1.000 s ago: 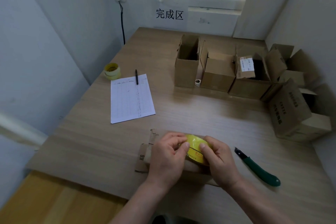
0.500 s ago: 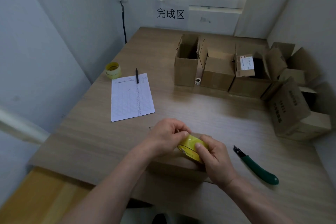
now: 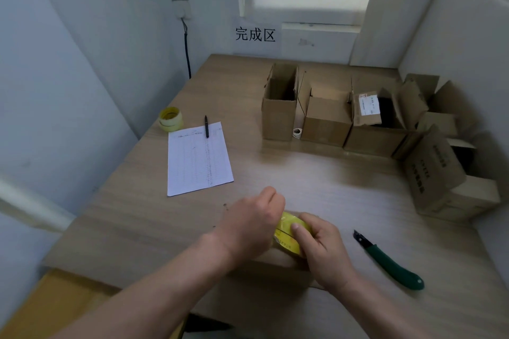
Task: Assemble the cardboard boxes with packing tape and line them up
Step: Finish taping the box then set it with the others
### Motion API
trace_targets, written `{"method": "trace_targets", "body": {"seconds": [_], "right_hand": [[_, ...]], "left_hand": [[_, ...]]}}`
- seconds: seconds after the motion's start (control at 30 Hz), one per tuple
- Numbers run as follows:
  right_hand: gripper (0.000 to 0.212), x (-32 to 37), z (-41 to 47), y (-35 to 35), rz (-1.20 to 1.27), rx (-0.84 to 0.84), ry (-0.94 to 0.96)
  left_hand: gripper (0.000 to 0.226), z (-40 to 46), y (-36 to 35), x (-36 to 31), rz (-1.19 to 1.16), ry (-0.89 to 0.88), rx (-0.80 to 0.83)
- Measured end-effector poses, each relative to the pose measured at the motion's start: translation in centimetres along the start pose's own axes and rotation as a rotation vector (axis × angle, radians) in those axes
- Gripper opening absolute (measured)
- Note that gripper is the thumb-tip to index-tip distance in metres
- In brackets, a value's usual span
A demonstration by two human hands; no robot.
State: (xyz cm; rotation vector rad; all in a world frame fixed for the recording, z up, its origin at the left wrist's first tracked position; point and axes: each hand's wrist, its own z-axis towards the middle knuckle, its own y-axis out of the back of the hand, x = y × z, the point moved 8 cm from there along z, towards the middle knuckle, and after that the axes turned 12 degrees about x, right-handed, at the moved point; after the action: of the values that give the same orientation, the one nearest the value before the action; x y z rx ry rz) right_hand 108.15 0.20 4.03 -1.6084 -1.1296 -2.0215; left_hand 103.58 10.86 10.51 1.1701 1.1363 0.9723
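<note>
A yellow tape roll [image 3: 289,231] is held low in the frame, just right of centre, over a flat piece of cardboard [image 3: 278,261] that is mostly hidden under the hands. The right hand [image 3: 323,250] is curled round the roll, w/ the thumb pressed on its yellow side. The left hand [image 3: 252,224] is placed over the roll's left side, fingers bent in toward it; whether tape is pinched can't be told, since the fingertips are hidden. A green-handled knife [image 3: 391,263] is seen on the table [image 3: 137,228] at lower right, apart from the right hand. A printed sheet [image 3: 198,158] is laid left of centre, w/ a black pen [image 3: 206,126] at its top edge & a second yellow tape roll [image 3: 171,119] just beyond, near the left wall. A row of open cardboard boxes [image 3: 325,118] is set across the upper right of the table, w/ more boxes [image 3: 438,170] at the right edge. A sign [image 3: 255,34] w/ black characters is fixed to the back wall at upper centre.
</note>
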Motion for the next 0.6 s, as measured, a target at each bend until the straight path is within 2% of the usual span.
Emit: {"method": "trace_targets", "body": {"seconds": [0.1,0.17,0.27,0.33,0.43,0.5,0.6], "right_hand": [[0.021,0.3,0.3,0.1,0.014,0.013,-0.021],[0.019,0.8,0.5,0.0,0.006,0.039,-0.016],[0.022,1.0,1.0,-0.2,-0.021,0.073,-0.015],[0.03,0.9,1.1,-0.3,-0.022,0.072,-0.015],[0.036,0.6,0.8,-0.5,0.009,0.092,-0.016],[0.04,0.1,0.6,-0.4,-0.039,0.083,-0.058],[0.028,-1.3,0.6,0.0,-0.127,-0.018,-0.133]], "left_hand": [[0.004,-0.7,-0.6,1.9,-0.33,0.174,-0.083],[0.01,-0.9,-0.9,3.4,-0.527,0.281,-0.048],[0.018,-1.0,-1.6,4.4,-0.8,0.349,0.064],[0.02,-1.2,-1.8,4.7,-0.854,0.356,0.08],[0.025,-1.8,-2.5,5.9,-0.873,0.425,0.023],[0.024,-2.6,-3.4,6.7,-0.981,0.472,-0.01],[0.019,-3.9,-4.4,7.8,-1.178,0.521,-0.093]]}}
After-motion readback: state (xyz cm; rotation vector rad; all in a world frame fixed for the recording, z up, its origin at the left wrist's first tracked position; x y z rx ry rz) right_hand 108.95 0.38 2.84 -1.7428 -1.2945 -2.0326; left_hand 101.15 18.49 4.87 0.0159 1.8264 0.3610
